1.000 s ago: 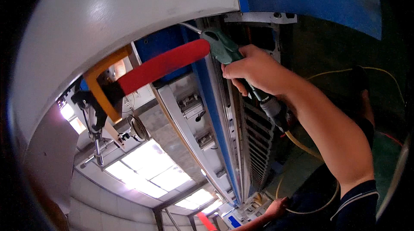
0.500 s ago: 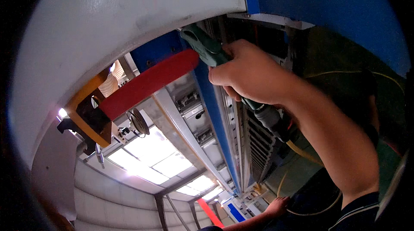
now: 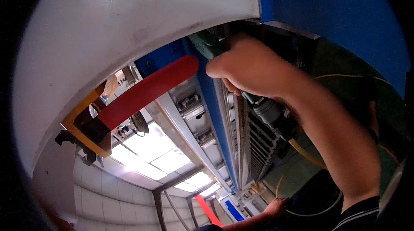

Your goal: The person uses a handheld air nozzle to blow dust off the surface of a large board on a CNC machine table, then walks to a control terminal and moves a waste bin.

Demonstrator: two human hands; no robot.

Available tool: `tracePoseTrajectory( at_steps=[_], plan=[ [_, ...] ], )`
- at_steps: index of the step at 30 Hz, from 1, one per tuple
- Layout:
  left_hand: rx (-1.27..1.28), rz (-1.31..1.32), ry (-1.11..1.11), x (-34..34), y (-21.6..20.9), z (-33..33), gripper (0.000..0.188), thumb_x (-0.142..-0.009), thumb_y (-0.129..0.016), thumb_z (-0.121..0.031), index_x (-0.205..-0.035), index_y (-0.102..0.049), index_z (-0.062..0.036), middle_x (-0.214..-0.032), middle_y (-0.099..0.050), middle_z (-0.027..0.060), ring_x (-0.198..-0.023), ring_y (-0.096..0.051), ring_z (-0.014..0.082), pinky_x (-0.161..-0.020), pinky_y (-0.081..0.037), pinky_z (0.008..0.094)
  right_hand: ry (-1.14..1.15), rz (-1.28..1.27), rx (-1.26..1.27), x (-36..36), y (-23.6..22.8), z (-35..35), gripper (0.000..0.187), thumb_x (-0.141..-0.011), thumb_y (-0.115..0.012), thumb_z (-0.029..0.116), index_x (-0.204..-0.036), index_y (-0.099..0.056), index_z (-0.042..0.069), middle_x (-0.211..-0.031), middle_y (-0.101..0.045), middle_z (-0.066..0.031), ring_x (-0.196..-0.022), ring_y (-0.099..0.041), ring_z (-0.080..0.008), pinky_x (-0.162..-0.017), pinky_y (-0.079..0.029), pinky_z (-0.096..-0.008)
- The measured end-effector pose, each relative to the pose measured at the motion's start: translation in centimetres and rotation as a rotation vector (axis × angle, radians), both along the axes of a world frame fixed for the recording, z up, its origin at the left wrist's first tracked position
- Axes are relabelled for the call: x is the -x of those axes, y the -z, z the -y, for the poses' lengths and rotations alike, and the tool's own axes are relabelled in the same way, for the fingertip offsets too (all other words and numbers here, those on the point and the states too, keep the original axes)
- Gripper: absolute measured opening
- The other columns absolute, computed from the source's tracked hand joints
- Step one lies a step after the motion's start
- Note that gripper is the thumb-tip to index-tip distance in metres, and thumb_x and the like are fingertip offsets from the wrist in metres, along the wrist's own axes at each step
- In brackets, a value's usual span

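My right hand [image 3: 246, 65] is wrapped round a green air gun [image 3: 207, 45], reaching up under the edge of a curved white machine panel [image 3: 142, 11]. The gun's front end is hidden behind that panel. From the gun's rear, a grey coupling [image 3: 268, 114] leads into a yellow hose [image 3: 304, 151]. Left of this hand, close to the thumb, lies the rounded tip of a red handle [image 3: 151, 88]. Low in the picture, my left hand [image 3: 276, 207] rests over something dark beside a loop of the hose. Its fingers are too small and dark to make out.
A yellow bracket [image 3: 88, 121] with a black clamp carries the red handle. The blue machine body [image 3: 336, 11] fills the upper right. A long blue rail [image 3: 215, 119] and a slatted dark rack [image 3: 261, 145] run away below. Bright roof windows [image 3: 148, 151] show lower left.
My right hand has pushed the air gun upward, so more of its front end is out of sight behind the white panel. The view has shifted slightly; my left hand stays about where it was.
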State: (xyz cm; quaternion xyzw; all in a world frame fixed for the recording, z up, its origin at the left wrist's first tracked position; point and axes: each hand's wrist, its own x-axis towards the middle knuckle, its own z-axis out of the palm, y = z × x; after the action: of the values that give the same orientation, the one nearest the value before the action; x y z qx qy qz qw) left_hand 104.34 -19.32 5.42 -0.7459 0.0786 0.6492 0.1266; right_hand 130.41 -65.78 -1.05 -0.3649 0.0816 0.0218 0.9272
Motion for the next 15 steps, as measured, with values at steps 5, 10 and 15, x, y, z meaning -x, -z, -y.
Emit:
tracePoseTrajectory(
  at_steps=[5, 10, 15],
  plan=[
    [-0.005, -0.014, 0.011, -0.3, 0.2, -0.7, 0.019, -0.081, -0.051, -0.017, -0.094, -0.05, -0.0026, -0.089, -0.057, 0.0214, -0.092, -0.053, 0.0415, -0.079, -0.042, 0.0495, 0.025, 0.046, 0.06, -0.9, 0.2, -0.3, 0.027, -0.078, -0.052, 0.023, -0.068, -0.063, 0.001, -0.057, -0.056, -0.0131, -0.049, -0.054, -0.0206, -0.052, -0.045, -0.0395],
    [-0.03, -0.058, -0.014, -0.7, 0.3, -0.2, 0.018, -0.081, -0.051, -0.016, -0.093, -0.051, -0.0022, -0.089, -0.057, 0.0209, -0.093, -0.053, 0.0409, -0.079, -0.042, 0.0494, 0.061, 0.137, 0.27, -1.2, 0.3, -0.2, 0.028, -0.083, -0.052, 0.023, -0.076, -0.066, -0.001, -0.06, -0.058, -0.0142, -0.052, -0.058, -0.021, -0.053, -0.047, -0.0394],
    [-0.087, -0.085, -0.054, -1.5, 0.3, 1.5, 0.017, -0.082, -0.051, -0.016, -0.092, -0.051, -0.0019, -0.09, -0.057, 0.0204, -0.094, -0.053, 0.0402, -0.08, -0.042, 0.049, 0.055, 0.137, 0.299, -1.5, 0.0, -0.3, 0.028, -0.085, -0.051, 0.021, -0.083, -0.067, -0.001, -0.063, -0.06, -0.0151, -0.055, -0.061, -0.0211, -0.055, -0.049, -0.0385]
  ],
)
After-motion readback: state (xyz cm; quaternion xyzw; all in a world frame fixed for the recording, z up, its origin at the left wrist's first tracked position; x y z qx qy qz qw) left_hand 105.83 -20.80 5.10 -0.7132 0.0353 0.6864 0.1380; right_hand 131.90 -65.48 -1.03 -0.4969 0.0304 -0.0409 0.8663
